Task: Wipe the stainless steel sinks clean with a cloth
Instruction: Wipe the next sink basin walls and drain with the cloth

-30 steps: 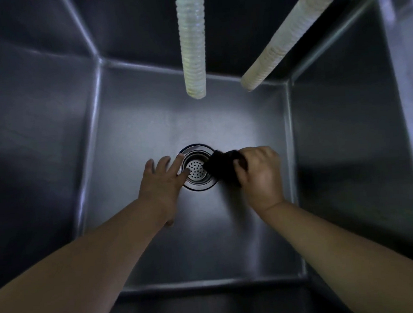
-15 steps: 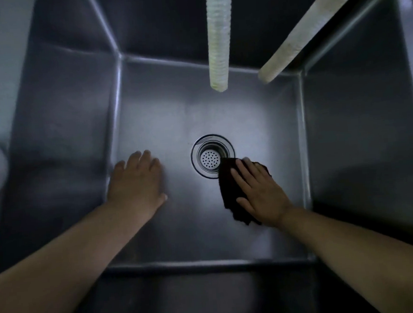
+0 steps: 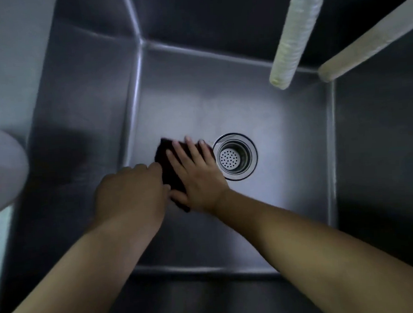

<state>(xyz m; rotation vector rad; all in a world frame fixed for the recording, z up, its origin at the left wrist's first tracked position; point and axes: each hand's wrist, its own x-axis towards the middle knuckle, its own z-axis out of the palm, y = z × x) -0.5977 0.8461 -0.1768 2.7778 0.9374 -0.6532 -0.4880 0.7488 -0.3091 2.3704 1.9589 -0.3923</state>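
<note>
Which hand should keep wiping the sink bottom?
Probably the right hand. It lies flat on the dark cloth, fingers spread, beside the drain. The left hand only touches the cloth's edge, its fingers curled under.

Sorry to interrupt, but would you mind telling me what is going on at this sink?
A person is wiping the floor of a stainless steel sink with a dark cloth. The right hand presses the cloth flat, just left of the drain strainer. The left hand rests beside the cloth, touching its edge. Two corrugated hoses hang above.
</note>
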